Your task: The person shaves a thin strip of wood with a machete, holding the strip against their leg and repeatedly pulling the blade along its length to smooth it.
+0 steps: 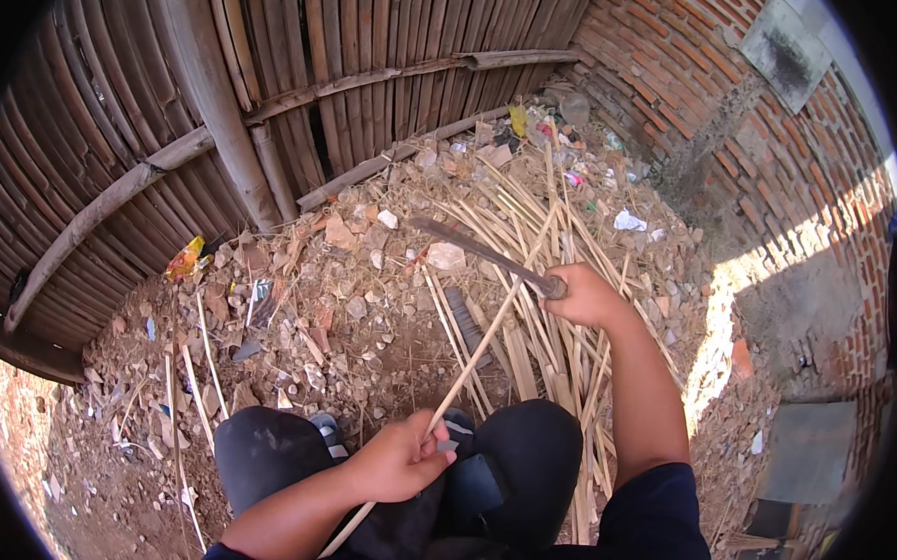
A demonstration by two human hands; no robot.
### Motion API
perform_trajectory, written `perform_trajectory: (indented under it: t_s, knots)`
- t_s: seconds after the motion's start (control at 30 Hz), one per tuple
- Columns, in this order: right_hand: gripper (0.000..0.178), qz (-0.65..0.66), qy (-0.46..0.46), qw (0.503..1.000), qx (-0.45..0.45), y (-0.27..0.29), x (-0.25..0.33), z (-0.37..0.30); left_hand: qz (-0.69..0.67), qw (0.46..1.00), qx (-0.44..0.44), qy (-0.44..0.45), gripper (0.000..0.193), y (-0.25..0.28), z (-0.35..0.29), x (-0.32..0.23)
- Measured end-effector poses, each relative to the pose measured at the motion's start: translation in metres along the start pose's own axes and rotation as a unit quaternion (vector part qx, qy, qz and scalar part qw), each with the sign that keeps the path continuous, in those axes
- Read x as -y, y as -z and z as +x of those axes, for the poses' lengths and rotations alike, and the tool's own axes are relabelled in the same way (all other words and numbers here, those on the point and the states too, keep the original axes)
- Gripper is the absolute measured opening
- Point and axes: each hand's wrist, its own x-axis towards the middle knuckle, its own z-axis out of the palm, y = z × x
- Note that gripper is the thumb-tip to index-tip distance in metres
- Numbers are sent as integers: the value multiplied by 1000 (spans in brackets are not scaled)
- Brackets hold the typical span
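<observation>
My left hand, low in front of my knees, is closed around a long, thin bamboo strip. The strip slants from my lap up and away to the right. In my right hand is the handle of a machete, its dark blade pointing left and slightly away from me. Near the handle, the blade crosses the strip; whether they touch I cannot tell. Beneath and beyond my right hand, a pile of split bamboo strips lies on the ground. Among them is a dark ridged piece.
A bamboo-slat wall with a thick post rises on the left and behind. To the right stands a brick wall. Stones, brick bits and litter cover the dirt ground. Several loose strips lie left of my knees.
</observation>
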Motion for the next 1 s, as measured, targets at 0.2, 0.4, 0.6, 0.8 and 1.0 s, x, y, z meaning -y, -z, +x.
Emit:
perform_trajectory:
  t_s: [0.2, 0.4, 0.6, 0.8, 1.0]
  knots:
    - [36, 6, -67, 993, -98, 16, -11, -5, 76, 996, -27, -27, 22, 0, 6, -7]
    - [35, -52, 37, 998, 26, -12, 39, -22, -233, 969, -58, 59, 34, 8, 15, 8]
    - [45, 49, 30, 998, 14, -19, 19, -5, -183, 980, -68, 26, 34, 8, 16, 19]
    - [32, -8, 85, 995, 51, -39, 49, -7, 26, 988, -148, -43, 30, 7, 15, 22]
    - [37, 102, -51, 993, -4, -31, 16, 7, 119, 980, -157, -35, 29, 5, 13, 5]
